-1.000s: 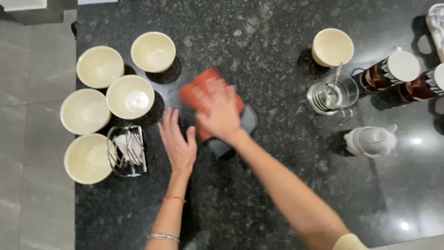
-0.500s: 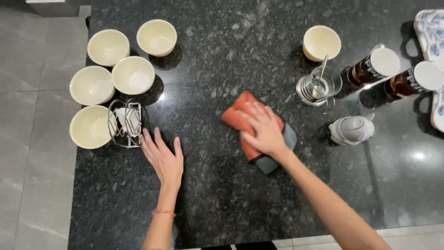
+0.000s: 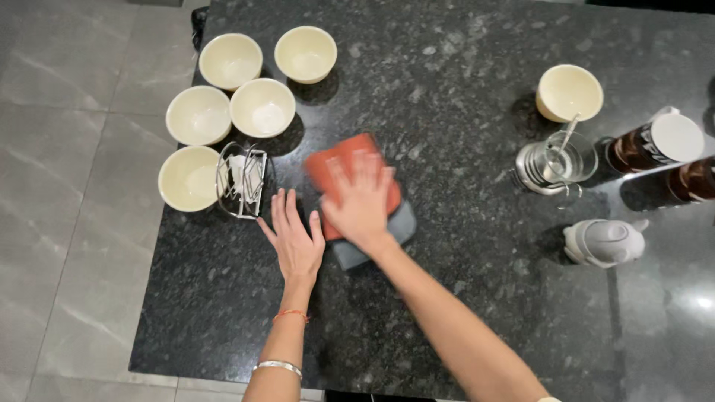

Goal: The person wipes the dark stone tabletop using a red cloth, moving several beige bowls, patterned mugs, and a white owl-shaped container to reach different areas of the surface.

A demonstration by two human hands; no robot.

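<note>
My right hand (image 3: pixel 360 201) presses flat on a folded orange and grey cloth (image 3: pixel 337 159) lying on the black speckled stone counter (image 3: pixel 447 89). The hand is blurred with motion. My left hand (image 3: pixel 293 237) rests flat on the counter just left of the cloth, fingers spread, holding nothing. A wire napkin holder (image 3: pixel 241 182) stands close to the left hand's fingertips.
Several cream bowls (image 3: pixel 261 106) cluster at the counter's left edge. Another cream bowl (image 3: pixel 569 92), a glass press with a spoon (image 3: pixel 553 165), two dark bottles with white lids (image 3: pixel 657 143) and a small white pot (image 3: pixel 605 243) stand at the right. Grey floor tiles (image 3: pixel 67 186) lie beyond the left edge.
My right hand has slid the cloth leftward across the counter, back toward my left hand. The left hand stays flat in about the same place. The camera view has shifted.
</note>
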